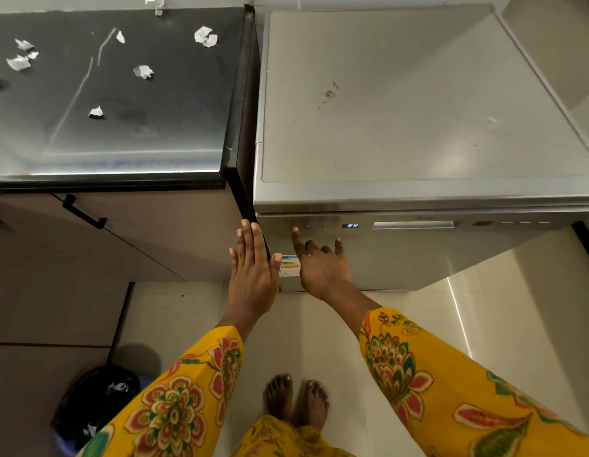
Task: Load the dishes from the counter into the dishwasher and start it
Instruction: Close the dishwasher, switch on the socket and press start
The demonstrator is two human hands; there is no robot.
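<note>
Both hands are stretched forward toward the front of the dishwasher [418,127]. On the right hand [322,268] the index finger is straight and its tip touches a button at the left end of the control panel [401,224]; the middle fingers are curled in, the little finger points up, and the hand holds nothing. On the left hand [253,272] the fingers are straight and close together, with the palm facing down. It holds nothing, and its fingertips lie in front of the dark gap between the dishwasher and the cabinet; whether they touch anything I cannot tell.

Seen from above, the dishwasher is a silver-grey box with a flat, dull top that carries a few small marks. Its door is closed. The control panel runs along the upper edge of the front, with a small blue lit display [352,225], a long handle recess and more buttons toward the right end. A coloured energy label [290,263] is stuck on the front, partly hidden between the two hands.

Just left of the dishwasher stands the table [121,159], dark and shiny, with several crumpled bits of white paper [205,36] spread over it. Under it are brown cabinet doors with a black handle [83,212]. On the pale tile floor [484,308], near the lower left, stands a bin with a black bag [95,400].
</note>
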